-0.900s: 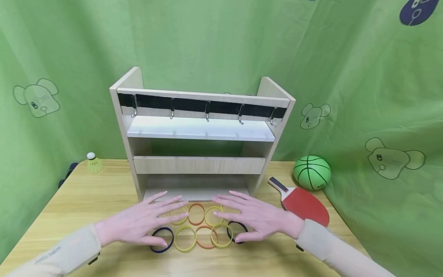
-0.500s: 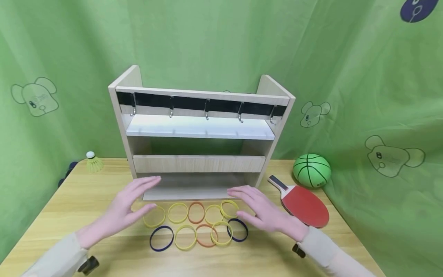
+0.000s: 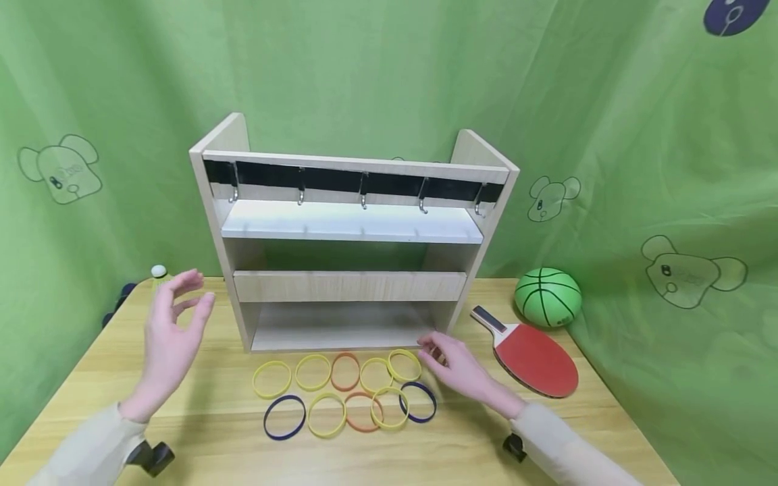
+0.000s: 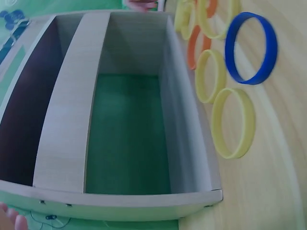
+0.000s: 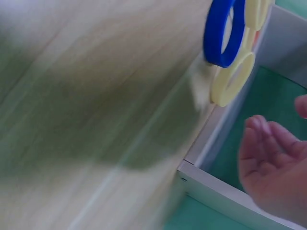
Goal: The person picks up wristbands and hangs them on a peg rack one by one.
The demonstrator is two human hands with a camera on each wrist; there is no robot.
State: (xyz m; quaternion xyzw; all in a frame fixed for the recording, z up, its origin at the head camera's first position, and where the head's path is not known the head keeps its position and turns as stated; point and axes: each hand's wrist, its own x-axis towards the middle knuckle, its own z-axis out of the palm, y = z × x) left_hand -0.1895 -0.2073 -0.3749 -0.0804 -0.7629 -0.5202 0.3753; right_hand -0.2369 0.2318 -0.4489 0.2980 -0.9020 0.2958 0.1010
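Note:
Several thin silicone wristbands lie on the table in two rough rows, including a yellow wristband (image 3: 404, 351) at the back right, blue wristbands (image 3: 282, 438) at the ends of the front row, and orange ones (image 3: 344, 354) between. My right hand (image 3: 458, 369) hovers beside the back-right yellow wristband, fingers loosely bent and holding nothing; in the right wrist view thumb and fingers stand apart. Raised at the left, my left hand (image 3: 170, 341) has bent, spread fingers with nothing between them. It partly hides the shuttlecock (image 3: 159, 271) behind it. Only its fingertips (image 4: 20, 223) show in the left wrist view.
Behind the wristbands stands a pale wooden rack (image 3: 349, 287) with several metal hooks (image 3: 363, 200) along a black strip. A red table tennis paddle (image 3: 535, 361) and a green ball (image 3: 548, 297) lie to the right. Green curtain (image 3: 365, 67) surrounds the table.
Both hands have drawn apart from above the wristbands. My left hand has moved left and up; my right has shifted slightly right, its fingers now more bent. The wristbands keep their places.

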